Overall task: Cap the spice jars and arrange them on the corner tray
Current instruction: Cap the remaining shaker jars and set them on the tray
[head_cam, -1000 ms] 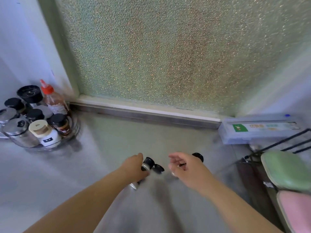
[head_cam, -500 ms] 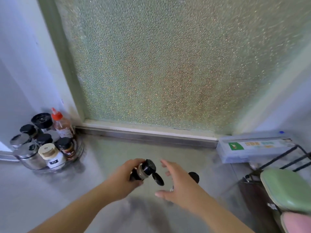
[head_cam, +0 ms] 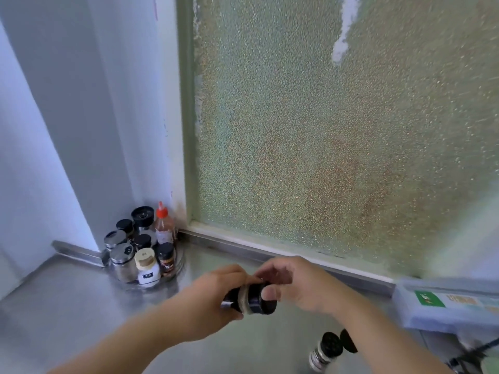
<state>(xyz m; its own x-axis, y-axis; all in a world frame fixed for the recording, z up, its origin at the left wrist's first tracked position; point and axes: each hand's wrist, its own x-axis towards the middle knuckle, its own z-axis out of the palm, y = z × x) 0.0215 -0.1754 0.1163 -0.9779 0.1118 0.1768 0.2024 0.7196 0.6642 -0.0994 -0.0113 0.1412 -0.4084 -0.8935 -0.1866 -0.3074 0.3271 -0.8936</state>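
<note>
Bottom right of frame, nearest: second spice jar (head_cam: 325,350) stands on the steel counter (head_cam: 67,306), its black flip lid (head_cam: 348,341) hanging open beside the perforated top. Above it, lower centre: left hand (head_cam: 213,300) wraps around the body of a spice jar (head_cam: 244,296) held tilted sideways off the counter; right hand (head_cam: 294,286) curls over its black cap (head_cam: 260,294), thumb on the cap end, fingers over the top. Can't tell if the cap is fully seated. Right edge: pale blue box (head_cam: 445,309) with a green label lying on the counter. Farther back, left of centre: round corner tray (head_cam: 178,268) against the wall, crowded with capped jars, steel-top shakers, a white bottle (head_cam: 147,269) and a red-capped sauce bottle (head_cam: 163,225), all upright. Behind: frosted glass pane (head_cam: 337,144) in a green frame.
</note>
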